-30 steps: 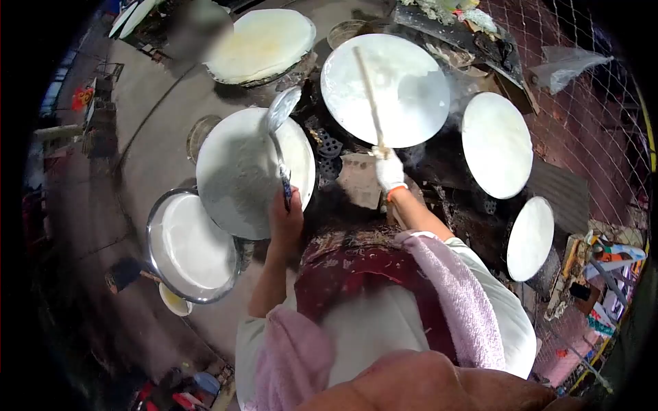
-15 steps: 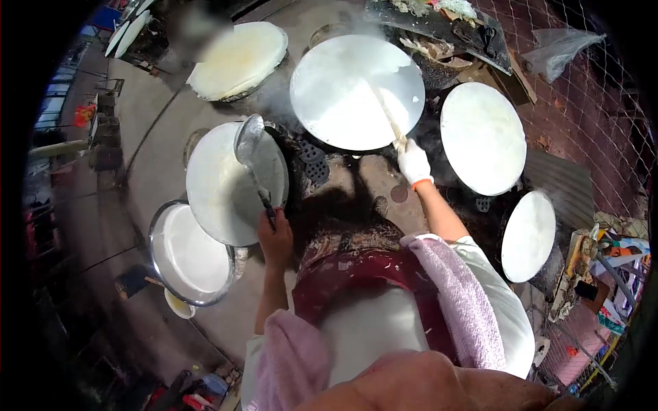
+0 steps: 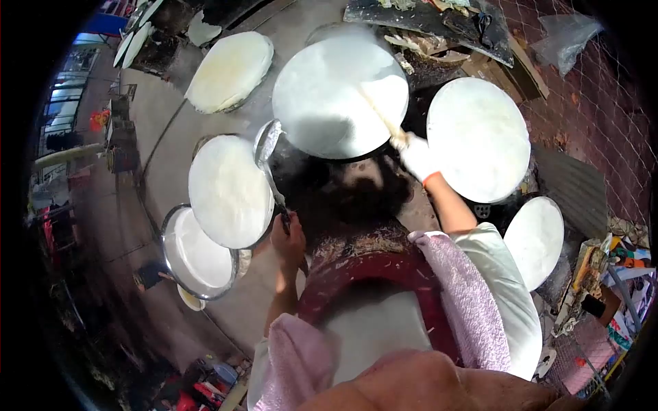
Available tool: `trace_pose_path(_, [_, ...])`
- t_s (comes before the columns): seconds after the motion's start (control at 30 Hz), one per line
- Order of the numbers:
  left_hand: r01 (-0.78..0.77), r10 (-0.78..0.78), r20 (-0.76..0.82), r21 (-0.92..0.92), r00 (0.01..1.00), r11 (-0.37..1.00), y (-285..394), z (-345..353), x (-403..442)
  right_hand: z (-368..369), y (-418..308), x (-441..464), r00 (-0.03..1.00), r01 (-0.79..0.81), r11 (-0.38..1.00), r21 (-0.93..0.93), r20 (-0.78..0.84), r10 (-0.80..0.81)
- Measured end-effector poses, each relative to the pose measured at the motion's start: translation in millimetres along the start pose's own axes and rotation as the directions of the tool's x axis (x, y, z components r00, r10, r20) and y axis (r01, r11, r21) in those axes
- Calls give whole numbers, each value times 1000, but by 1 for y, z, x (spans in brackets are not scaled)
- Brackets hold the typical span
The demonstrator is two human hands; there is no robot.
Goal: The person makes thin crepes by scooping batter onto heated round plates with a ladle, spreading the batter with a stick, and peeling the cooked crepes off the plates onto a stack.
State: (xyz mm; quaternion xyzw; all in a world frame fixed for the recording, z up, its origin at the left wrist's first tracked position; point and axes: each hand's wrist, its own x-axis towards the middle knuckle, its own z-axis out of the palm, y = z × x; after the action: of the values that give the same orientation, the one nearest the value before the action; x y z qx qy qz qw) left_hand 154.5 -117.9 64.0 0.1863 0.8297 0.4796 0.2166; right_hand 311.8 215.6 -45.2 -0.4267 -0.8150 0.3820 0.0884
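Observation:
My left hand point(image 3: 288, 240) is closed around the dark handle of a metal ladle point(image 3: 267, 145), whose bowl hangs between the left griddle and the middle one. White batter coats the ladle's bowl. My right hand point(image 3: 417, 157), in a white glove with an orange cuff, grips a wooden spreader stick point(image 3: 385, 120). The stick reaches over the steaming middle griddle point(image 3: 322, 89), which is covered in a white layer; its far end blurs into the white. To the left, another round griddle point(image 3: 229, 192) carries a white layer. Beside it a metal basin point(image 3: 166, 243) holds white batter.
More white-covered rounds stand at right point(image 3: 480, 140) and lower right point(image 3: 534, 243). A pale stack of flat rounds point(image 3: 229, 72) lies at upper left. Wire netting point(image 3: 603, 130) borders the right side, with a board of scraps point(image 3: 439, 27) at the back.
The ladle has moved right, off the left griddle toward the middle one. The spreader remains over the middle griddle in my right hand. The whole view has shifted slightly.

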Motion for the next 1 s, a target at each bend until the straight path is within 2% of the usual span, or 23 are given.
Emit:
trace_pose_path(0.03, [-53, 54, -8, 77, 999, 996, -8, 4, 4, 3, -1, -18, 998, 31, 999, -23, 52, -29])
trace_pose_path(0.1, [-58, 58, 4, 79, 998, 995, 11, 9, 5, 9, 7, -52, 979, -17, 981, -192, 196, 55])
trace_pose_path(0.13, [-62, 61, 9, 78, 998, 995, 22, 12, 6, 12, 17, -55, 986, -43, 974, -223, 150, 77])
trace_pose_path(0.17, [0, -1, 34, 30, 999, 1000, 29, 12, 6, 10, 30, -52, 988, -111, 976, -188, 81, 128])
trace_pose_path(0.23, [129, -124, 91, -55, 988, 990, 40, 12, 6, 21, 51, -12, 993, -67, 997, -45, -97, 62])
trace_pose_path(0.27, [167, -158, 87, -109, 984, 980, 41, 15, 5, 19, 52, 17, 994, -41, 986, -163, -105, 24])
trace_pose_path(0.3, [199, -187, 81, -167, 979, 966, 41, 19, 5, -8, 21, 46, 989, -142, 927, -347, -23, 143])
trace_pose_path(0.33, [233, -220, 78, -222, 972, 947, 42, 21, 4, -20, 5, 68, 991, -131, 909, -395, -67, 114])
trace_pose_path(0.43, [143, -136, 51, -189, 989, 971, 26, 28, 4, -21, -4, 147, 982, -103, 925, -366, -186, 36])
trace_pose_path(0.47, [208, -202, 49, -243, 978, 947, 24, 30, 2, -18, -16, 149, 979, -65, 930, -363, -204, -11])
trace_pose_path(0.5, [199, -192, 53, -215, 980, 956, 27, 31, 1, -18, -32, 149, 973, -27, 932, -361, -223, -58])
trace_pose_path(0.57, [173, -163, 69, -167, 984, 971, 34, 36, 2, -30, -62, 100, 991, 125, 976, -177, -29, -132])
trace_pose_path(0.6, [87, -85, 59, -32, 995, 996, 20, 34, 5, -11, -36, 82, 983, 184, 983, 13, -24, -183])
trace_pose_path(0.63, [61, -59, 65, -36, 996, 997, 13, 35, 9, -23, -40, 47, 986, 163, 979, 119, 4, -165])
trace_pose_path(0.67, [34, -31, 68, -41, 997, 999, 8, 38, 15, -16, -26, 15, 959, 235, 932, 278, -222, -175])
trace_pose_path(0.7, [10, -7, 70, -46, 998, 999, 8, 42, 18, -9, -12, -6, 976, 109, 887, 449, -215, -11])
trace_pose_path(0.77, [28, -20, 122, -66, 992, 997, 41, 49, 21, 3, 15, -47, 929, -66, 635, 770, -184, 320])
trace_pose_path(0.8, [28, -16, 147, -81, 989, 996, 55, 57, 30, 0, 11, -60, 911, -301, 528, 794, 75, 406])
trace_pose_path(0.87, [110, -76, 219, -147, 973, 983, 62, 71, 50, -9, 8, -66, 836, -539, 425, 728, 398, 378])
trace_pose_path(0.9, [156, -108, 255, -176, 961, 972, 65, 77, 61, -17, 4, -61, 865, -489, 453, 745, 348, 361])
trace_pose_path(0.97, [109, -78, 247, -114, 966, 987, 57, 94, 99, -34, -5, -49, 914, -386, 507, 770, 245, 324])
trace_pose_path(1.0, [127, -84, 273, -143, 958, 982, 64, 102, 117, -19, 20, -33, 924, -337, 518, 786, 170, 343])
